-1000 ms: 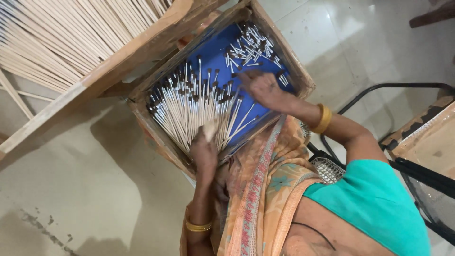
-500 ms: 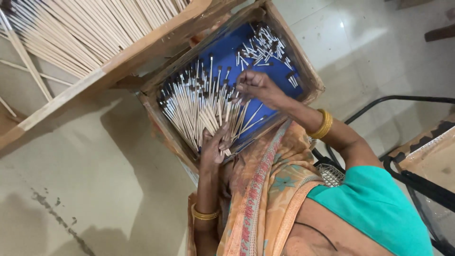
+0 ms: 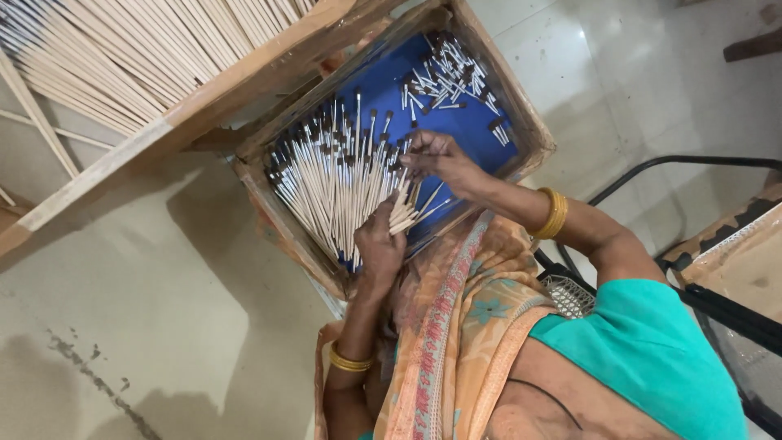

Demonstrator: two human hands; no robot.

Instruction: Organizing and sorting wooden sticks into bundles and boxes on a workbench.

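Since the earlier frames I am seeing the right hand (image 3: 436, 159) coming back from the far part of the box toward the near fan of sticks, while the left hand (image 3: 379, 244) is staying at the fan's lower end; the whole scene is also sitting differently in the picture as the camera shifts.

In the head view, I am looking down at a wooden box (image 3: 533, 134) with a blue lining, lying on the pale floor (image 3: 147, 326). A fanned bundle of thin pale sticks with dark tips (image 3: 342, 183) is lying across the lining, its tips pointing away from the person. The left hand is gripping the bundle's near ends, its fingers clamped around several sticks. The right hand is resting on the fan's right edge, its fingers pinched together on a few sticks there. A smaller loose heap of sticks (image 3: 452, 77) is lying in the far corner of the box, apart from both hands. A wooden rack (image 3: 220, 102) loaded with long pale sticks is leaning over the box at upper left. Gold bangles are showing on both wrists, and an orange patterned cloth (image 3: 456, 326) is draping over the person's front. A black metal frame (image 3: 684, 163) is standing at the right.
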